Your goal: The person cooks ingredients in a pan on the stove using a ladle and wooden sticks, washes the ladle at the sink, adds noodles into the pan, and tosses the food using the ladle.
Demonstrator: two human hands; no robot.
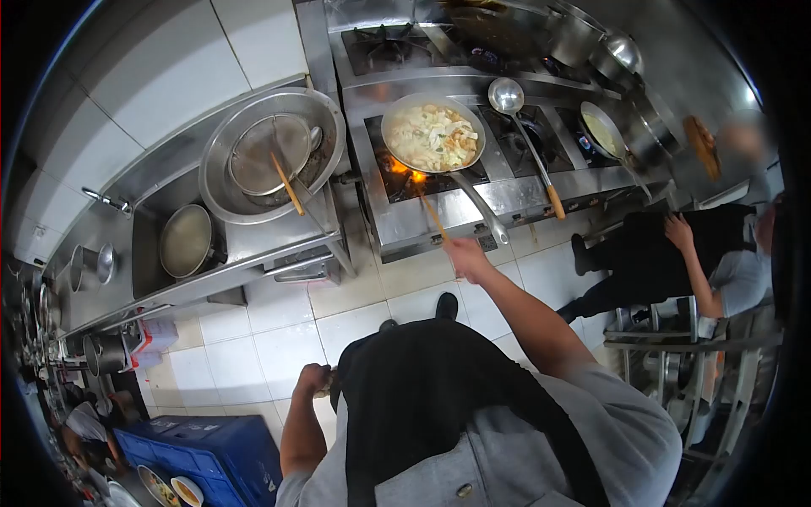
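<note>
My right hand (470,260) is closed around a thin wooden stick (434,215). The far end of the stick points at orange flames (404,171) on the lit burner. Above those flames a frying pan (467,173) holds pale chopped food (435,135), partly cabbage-like pieces, and its long metal handle (483,209) slants toward the front edge, beside my right hand. My left hand (314,380) hangs low by the black apron (422,380), fingers curled; what it grips, if anything, I cannot make out.
A ladle (507,97) lies across the stove right of the pan. Farther right sits a smaller pan (601,131). At left, a large metal basin (211,160) holds a strainer; a pot (186,241) stands in the sink. A co-worker (676,253) stands at right; a blue crate (203,460) is behind.
</note>
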